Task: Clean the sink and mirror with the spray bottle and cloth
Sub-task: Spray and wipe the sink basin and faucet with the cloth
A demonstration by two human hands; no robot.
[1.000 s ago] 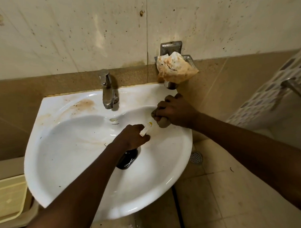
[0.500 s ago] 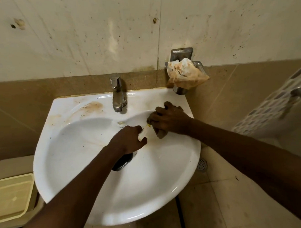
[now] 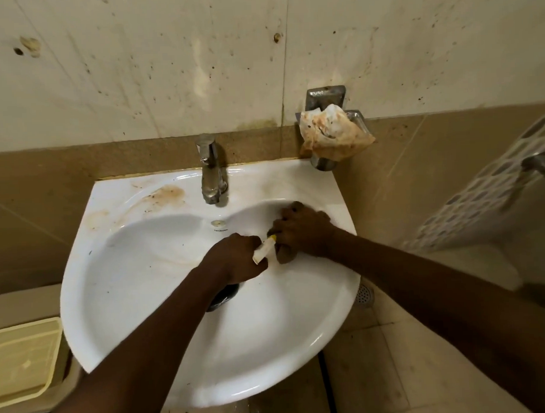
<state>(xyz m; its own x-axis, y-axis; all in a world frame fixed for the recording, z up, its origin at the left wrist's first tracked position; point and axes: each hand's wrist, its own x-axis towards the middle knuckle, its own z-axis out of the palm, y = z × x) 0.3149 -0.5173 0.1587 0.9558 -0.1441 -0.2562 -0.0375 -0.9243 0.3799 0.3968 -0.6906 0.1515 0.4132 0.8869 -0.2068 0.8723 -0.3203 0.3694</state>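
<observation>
Sink (image 3: 120,304) w/ 2 hands at work, head view. Left hand (image 3: 239,260) was closed round the neck of a dark spray bottle (image 3: 223,296), its pale nozzle (image 3: 264,249) aimed at the cloth (image 3: 287,255) just beside it, probably to wet the cloth or the basin wall right where wiping went on. The bottle's body hung below the hand, over the basin floor. Right hand (image 3: 303,228) was clamped on the bunched cloth, pressed to the basin's right inner wall, near the rim. Brown stains (image 3: 169,193) lay untouched on the back ledge left of the tap (image 3: 210,174), so the sink looked part done; no mirror in view. A stained rag (image 3: 330,134) sat in the wall holder (image 3: 324,96), apart from the work. Small print under the overflow hole (image 3: 217,222) was too small to read; no other writing legible.
</observation>
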